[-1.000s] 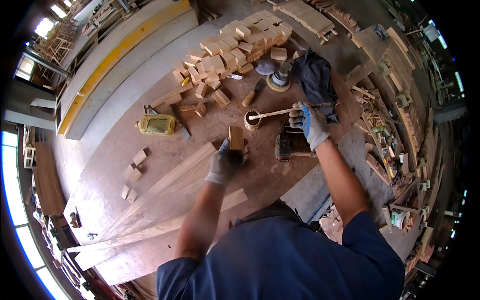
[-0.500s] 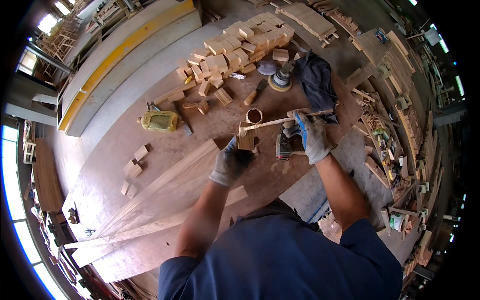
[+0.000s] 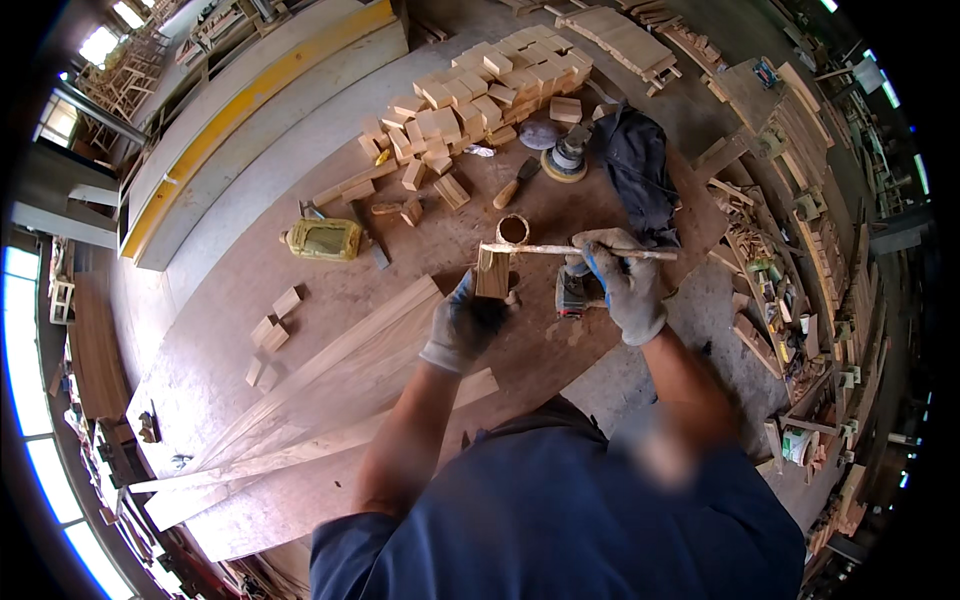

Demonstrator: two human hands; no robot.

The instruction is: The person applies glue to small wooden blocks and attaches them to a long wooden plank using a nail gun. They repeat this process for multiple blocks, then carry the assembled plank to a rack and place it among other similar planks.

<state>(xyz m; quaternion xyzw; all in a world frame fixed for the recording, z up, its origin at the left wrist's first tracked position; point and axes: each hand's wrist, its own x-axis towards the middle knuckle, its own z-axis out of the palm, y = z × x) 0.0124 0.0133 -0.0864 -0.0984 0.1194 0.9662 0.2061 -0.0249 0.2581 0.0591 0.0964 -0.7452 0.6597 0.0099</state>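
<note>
My left hand [image 3: 466, 325], in a grey and blue work glove, grips a small wooden block [image 3: 493, 274] upright, its fingers partly hidden behind the block. A thin, light wooden stick [image 3: 548, 250] is pinched in my right hand [image 3: 625, 283], gloved the same way. The stick runs nearly level to the left, its tip at the block's top edge. Just beyond the stick stands a small round cup [image 3: 513, 229] with a brownish rim. Beneath my right hand, partly covered, a dark power tool [image 3: 571, 297] rests on the table.
Many wooden blocks [image 3: 470, 95] are piled at the table's far side. Near them lie a sander [image 3: 564, 160], a brush with a wooden handle [image 3: 515, 185] and a dark cloth [image 3: 632, 165]. A yellowish plastic bottle [image 3: 324, 240] and long boards [image 3: 330, 375] lie at left.
The stick has swung from slanting up rightward to nearly level, its tip staying at the block's top. My right hand has turned and dropped slightly; my left hand barely moved.
</note>
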